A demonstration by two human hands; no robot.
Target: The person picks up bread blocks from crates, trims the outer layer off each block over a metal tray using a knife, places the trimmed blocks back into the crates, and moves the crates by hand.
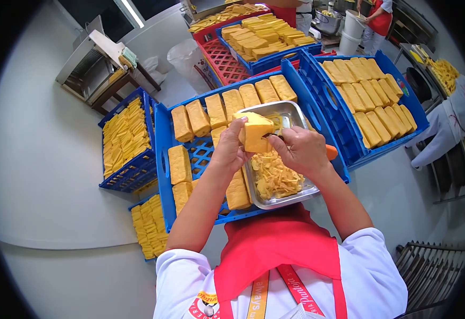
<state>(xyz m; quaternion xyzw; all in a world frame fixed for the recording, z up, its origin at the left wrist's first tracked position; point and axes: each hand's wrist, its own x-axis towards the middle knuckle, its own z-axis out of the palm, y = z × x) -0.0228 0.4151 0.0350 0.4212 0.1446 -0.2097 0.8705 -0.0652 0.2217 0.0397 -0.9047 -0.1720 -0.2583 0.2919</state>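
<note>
My left hand (231,146) grips a yellow loaf-shaped block (258,132) by its left side, above a metal tray. My right hand (300,150) is closed around an orange-handled knife (331,152), its dark blade against the block's right side. Below, the metal tray (290,201) holds a pile of yellow-orange trimmings (276,175). It rests on a blue crate (164,154), where several golden blocks (180,165) stand in rows. The tray and my arms hide part of the crate.
More blue crates of blocks stand at the right (371,151) and back (259,66); a crate of yellow strips (126,139) is at the left. A co-worker (448,125) stands at the far right, another (380,24) at the back. A metal rack (429,271) is lower right.
</note>
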